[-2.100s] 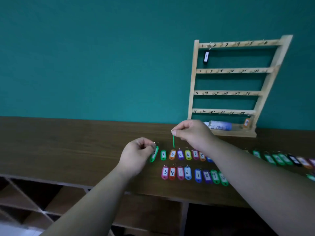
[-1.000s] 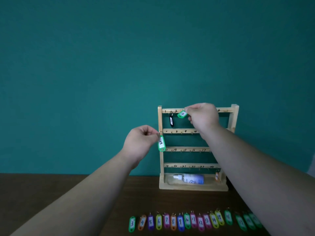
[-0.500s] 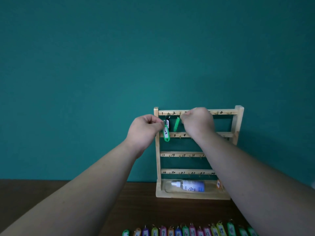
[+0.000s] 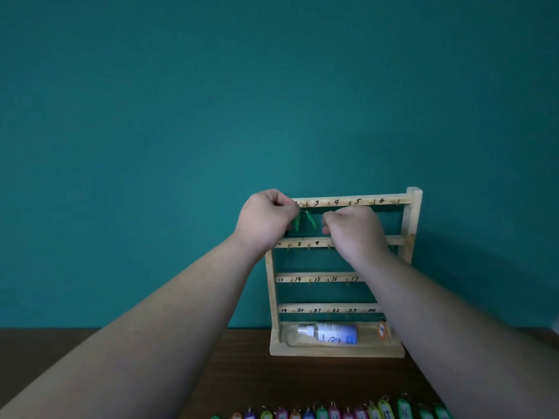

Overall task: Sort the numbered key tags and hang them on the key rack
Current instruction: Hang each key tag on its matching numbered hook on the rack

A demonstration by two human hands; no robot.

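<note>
While key tags (image 4: 386,412) line the tabletop (image 4: 242,373) nearest, the left hand (image 4: 266,219) pinches a green tag (image 4: 297,221) at the top rail of the key rack (image 4: 412,225); the right hand (image 4: 354,231) curls just beside a second green tag (image 4: 311,219), and I cannot tell whether it holds anything.

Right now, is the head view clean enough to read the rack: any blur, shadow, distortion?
Head view: even light, no glare; the key rack casts a soft shadow rightward on the wall; wide-angle swells the forearms; rail numbers read clearly, but the green tag at the left hand smears; tag row cropped at the bottom edge.
</note>
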